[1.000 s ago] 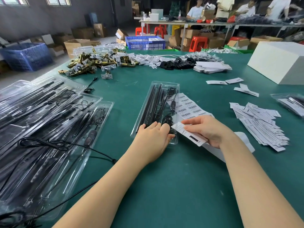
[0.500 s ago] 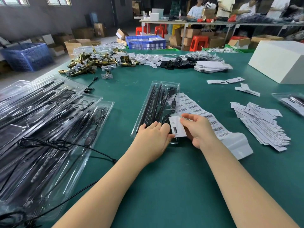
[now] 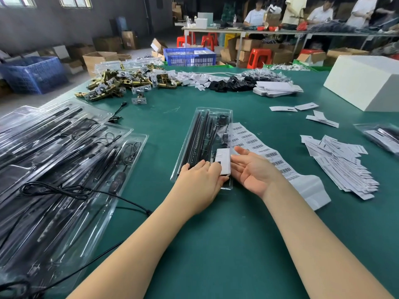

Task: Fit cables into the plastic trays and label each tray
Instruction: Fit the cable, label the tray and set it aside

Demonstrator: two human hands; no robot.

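A clear plastic tray (image 3: 195, 134) lies lengthwise on the green table, holding black strips and a black cable (image 3: 222, 126). A white label card (image 3: 223, 159) lies on the tray's near right part. My left hand (image 3: 199, 182) rests flat on the tray's near end, fingertips touching the card's near left edge. My right hand (image 3: 252, 169) hovers just right of the tray, palm turned up and fingers straight, holding nothing. A sheet of barcode stickers (image 3: 259, 147) lies under and beyond my right hand.
A pile of filled clear trays (image 3: 56, 169) with loose black cable covers the left side. White label cards (image 3: 345, 165) are heaped at right. Brass hardware (image 3: 116, 85), black parts and a white box (image 3: 367, 80) stand at the far side. People work at a far table.
My right hand carried the white card from the sticker sheet onto the tray, let it go and opened palm up. My left hand stayed on the tray's near end.
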